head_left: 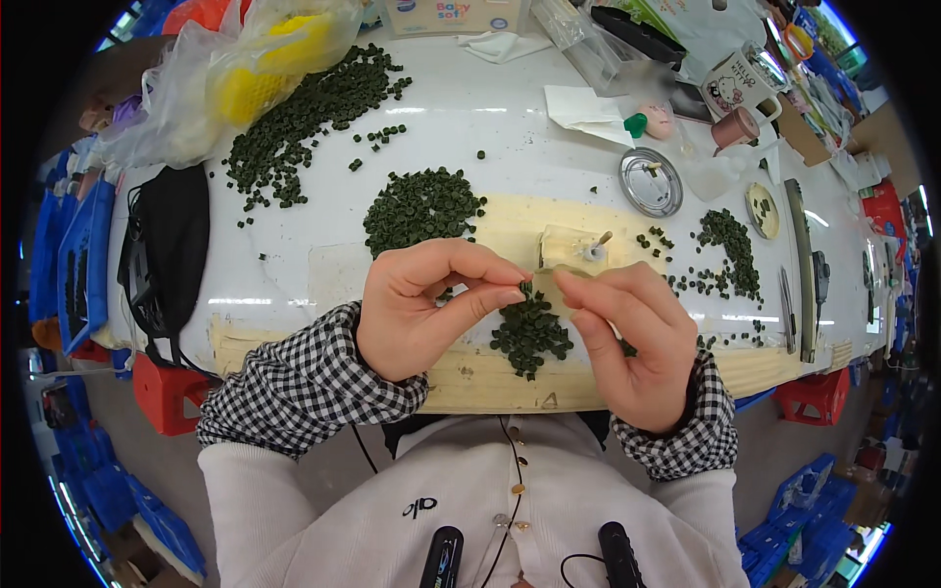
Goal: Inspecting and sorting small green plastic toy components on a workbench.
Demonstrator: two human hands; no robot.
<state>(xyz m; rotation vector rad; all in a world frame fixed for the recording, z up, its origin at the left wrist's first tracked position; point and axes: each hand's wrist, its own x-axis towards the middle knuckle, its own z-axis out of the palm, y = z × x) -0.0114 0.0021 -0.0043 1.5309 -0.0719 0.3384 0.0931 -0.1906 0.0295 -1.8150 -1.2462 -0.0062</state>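
Note:
My left hand [417, 309] pinches a small dark green piece [526, 288] between thumb and forefinger. Close beside it, my right hand [642, 343] has its fingers drawn together; what they hold, if anything, is too small to make out. Just below the fingertips lies a small heap of dark green pieces [531, 338]. Beyond my left hand is a larger pile of similar pieces [420, 204]. A pale block with an upright metal peg [594, 251] stands just past my fingertips, on a yellowish board [505, 214].
More green parts spread at the far left [314, 108] and right [727, 250]. A round metal lid [651, 182], a mug [735, 86] and a pink spool [735, 128] stand at the right. A black cloth bag [176, 230] and a plastic bag [186, 108] lie left.

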